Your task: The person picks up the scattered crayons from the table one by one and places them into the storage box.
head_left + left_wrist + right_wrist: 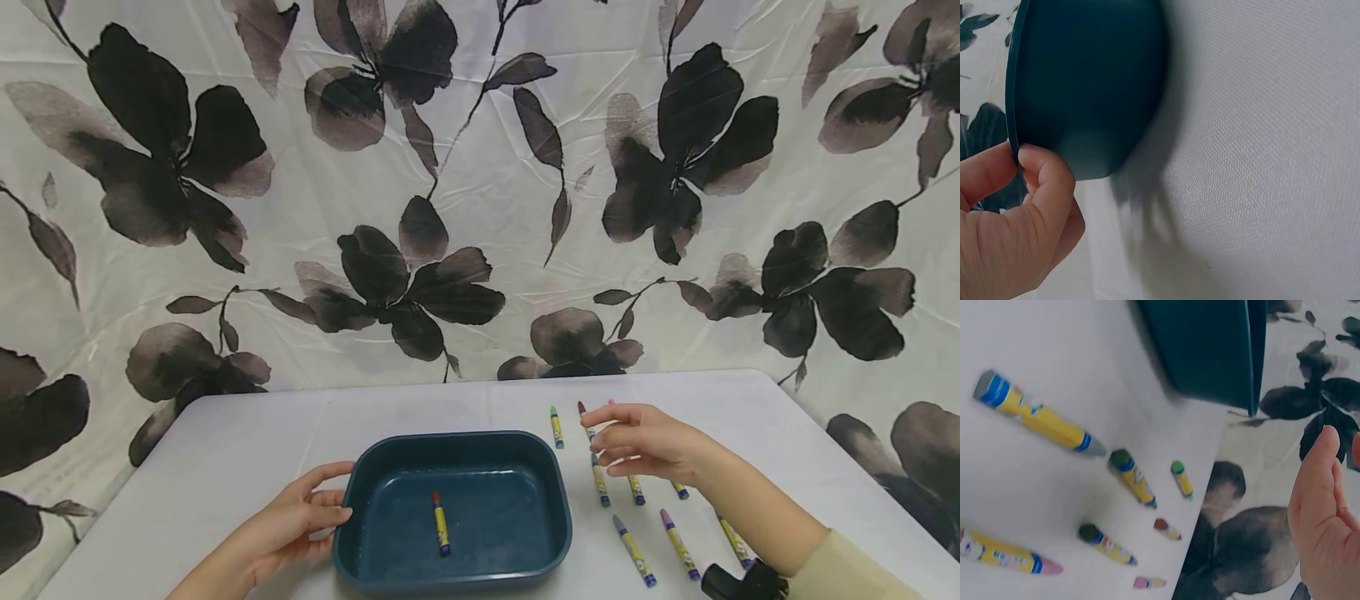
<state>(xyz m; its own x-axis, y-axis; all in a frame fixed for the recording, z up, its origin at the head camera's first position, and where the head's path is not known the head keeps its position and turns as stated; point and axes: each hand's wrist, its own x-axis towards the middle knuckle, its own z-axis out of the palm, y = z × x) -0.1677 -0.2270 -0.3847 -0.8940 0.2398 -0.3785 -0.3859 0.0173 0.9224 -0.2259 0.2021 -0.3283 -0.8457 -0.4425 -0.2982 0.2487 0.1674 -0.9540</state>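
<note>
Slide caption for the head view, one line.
Left hand pinches the rim of a teal tray holding one red crayon; right hand hovers over more crayons on a white table.

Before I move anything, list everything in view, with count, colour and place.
Backdrop: 1, white with dark flowers, filling the upper head view.
Table: 1, white, in front of the backdrop.
Tray: 1, dark teal, on the table.
Red crayon: 1, yellow wrapper, inside the tray.
Loose crayons: at least 9, yellow wrappers, tips including green, red, pink and grey, right of the tray.
Sleeve: 1, pale yellow, lower right.
Device: 1, black, beside the sleeve.
Hands: 2, bare; left hand pinching the tray's rim, right hand above the loose crayons.
</note>
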